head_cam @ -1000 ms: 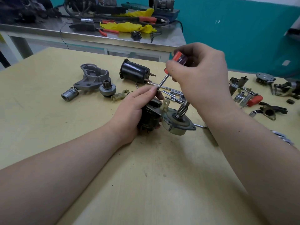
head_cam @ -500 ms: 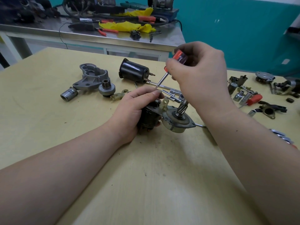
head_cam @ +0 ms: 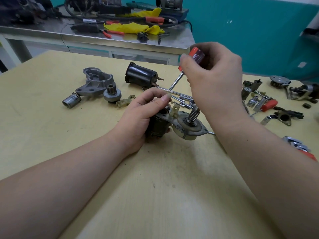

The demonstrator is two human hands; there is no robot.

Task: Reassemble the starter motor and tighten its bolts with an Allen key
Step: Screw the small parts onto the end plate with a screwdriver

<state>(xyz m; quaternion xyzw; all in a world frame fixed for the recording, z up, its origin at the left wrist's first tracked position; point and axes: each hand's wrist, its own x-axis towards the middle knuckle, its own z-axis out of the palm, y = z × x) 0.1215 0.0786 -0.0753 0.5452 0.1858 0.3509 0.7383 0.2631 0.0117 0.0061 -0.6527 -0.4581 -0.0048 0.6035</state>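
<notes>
The yellow tabletop (head_cam: 86, 152) holds the starter motor (head_cam: 174, 125) near its middle. The left hand (head_cam: 143, 116) wraps around the motor's dark body. Just above it, the right hand (head_cam: 214, 78) grips a red-handled screwdriver (head_cam: 188, 66), its tip pointing down beside the left fingers (head_cam: 162, 98).

The left hand (head_cam: 138, 116) grips the dark body of the starter motor (head_cam: 174, 125) on the yellow worktop (head_cam: 155, 195), its geared shaft (head_cam: 194, 114) tilted upward. The right hand (head_cam: 214, 75) holds a red-handled screwdriver (head_cam: 188, 66) above it, the shank slanting down toward the left fingertips (head_cam: 166, 96). Behind lie a black cylindrical housing (head_cam: 140, 75), a grey cast cover (head_cam: 95, 81) and loose sockets (head_cam: 71, 100); more parts sit right.
</notes>
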